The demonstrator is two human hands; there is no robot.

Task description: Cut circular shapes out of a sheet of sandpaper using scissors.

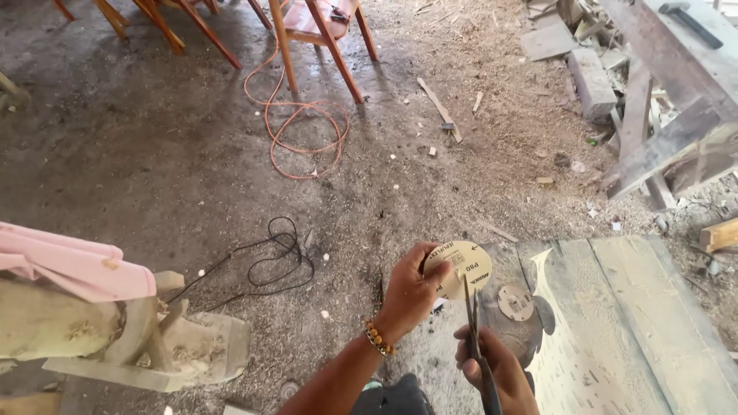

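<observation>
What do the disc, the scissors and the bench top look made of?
Disc, held by the left hand: probably sandpaper, tan printed paper back.
Scissors, in the right hand: dark metal blades, dull finish.
Bench top: bare weathered wooden boards, dusty, visible grain.

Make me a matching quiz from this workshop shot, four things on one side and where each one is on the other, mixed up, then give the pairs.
Things:
1. round sanding disc
2. scissors
3. orange cable
4. pink cloth

Places:
A. coiled on the floor near the chair legs
B. in the right hand
C. draped over a wooden piece at far left
D. pinched in the left hand

Pairs: 1-D, 2-B, 3-A, 4-C
</observation>
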